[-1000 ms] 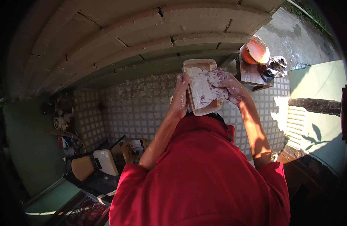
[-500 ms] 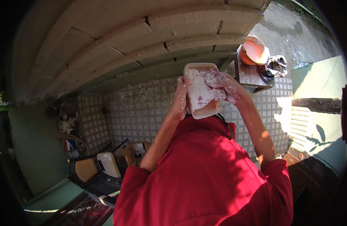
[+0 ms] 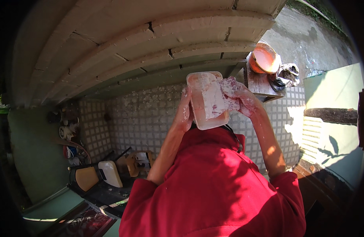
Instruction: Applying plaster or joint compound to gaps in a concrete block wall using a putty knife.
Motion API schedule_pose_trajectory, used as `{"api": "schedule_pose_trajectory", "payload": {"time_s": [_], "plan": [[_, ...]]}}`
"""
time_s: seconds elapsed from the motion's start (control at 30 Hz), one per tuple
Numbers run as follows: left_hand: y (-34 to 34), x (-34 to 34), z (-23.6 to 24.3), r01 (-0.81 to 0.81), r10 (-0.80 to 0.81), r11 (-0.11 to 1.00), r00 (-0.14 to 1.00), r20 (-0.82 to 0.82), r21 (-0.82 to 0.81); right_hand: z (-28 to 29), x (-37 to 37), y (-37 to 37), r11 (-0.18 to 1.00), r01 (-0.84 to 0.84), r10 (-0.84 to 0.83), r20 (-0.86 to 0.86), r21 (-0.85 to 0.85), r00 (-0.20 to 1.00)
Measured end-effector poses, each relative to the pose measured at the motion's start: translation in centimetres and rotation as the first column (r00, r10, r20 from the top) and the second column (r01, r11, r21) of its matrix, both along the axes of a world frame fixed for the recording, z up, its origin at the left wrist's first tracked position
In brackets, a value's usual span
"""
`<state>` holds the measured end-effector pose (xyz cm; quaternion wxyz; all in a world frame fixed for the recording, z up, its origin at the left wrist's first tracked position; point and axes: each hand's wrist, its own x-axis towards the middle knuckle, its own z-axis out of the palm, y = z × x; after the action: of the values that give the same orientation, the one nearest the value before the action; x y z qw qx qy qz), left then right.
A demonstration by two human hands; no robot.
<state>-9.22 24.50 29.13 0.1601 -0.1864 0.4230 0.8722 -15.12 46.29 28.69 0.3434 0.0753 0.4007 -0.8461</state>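
A pale rectangular plastic container (image 3: 203, 124) is raised in front of my red-shirted body, its inside smeared with white paste. My left hand (image 3: 184, 109) grips its left long side, fingers along the rim. My right hand (image 3: 247, 100) is closed on a crumpled, white-coated purplish rag (image 3: 231, 89) over the right part of the container; whether it is cloth or another soft material is unclear. White residue covers both hands and reaches onto the wrists.
An orange bucket (image 3: 261, 61) and dark crumpled fabric (image 3: 286, 77) rest on a wooden table (image 3: 257, 85) at upper right. A low block wall (image 3: 158, 35) spans ahead. Black chairs (image 3: 85, 177), a cardboard box (image 3: 134, 166) and clutter stand at left on the tiled floor.
The container and both hands have dropped slightly in view. The rag has shifted rightward within the container, uncovering more of its left inside.
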Motion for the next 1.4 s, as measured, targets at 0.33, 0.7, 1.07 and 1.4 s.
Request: {"api": "schedule_pose_trajectory", "payload": {"time_s": [0.33,0.7,1.07,1.4], "plan": [[-2.5,-2.3,-7.5,-0.35,0.345,0.923,0.937,0.058,0.158,-3.2,-6.2,1.0,0.918,0.331,-0.222,-0.405,0.22,0.887],[-6.9,2.5,-15.9,-0.546,0.539,0.837,0.808,0.238,-0.041,-18.1,-20.1,-6.8,-0.018,0.963,0.005,-0.964,0.267,0.268],[-12.7,8.5,-19.4,-0.515,0.517,0.852,0.799,0.308,-0.093,-17.9,-22.4,-19.5,-0.108,0.936,-0.076,-0.941,0.335,0.329],[-14.9,8.8,-19.4,-0.565,0.585,0.808,0.738,0.335,-0.167,-18.8,-21.7,-26.1,-0.075,0.966,-0.041,-0.968,0.248,0.246]]}}
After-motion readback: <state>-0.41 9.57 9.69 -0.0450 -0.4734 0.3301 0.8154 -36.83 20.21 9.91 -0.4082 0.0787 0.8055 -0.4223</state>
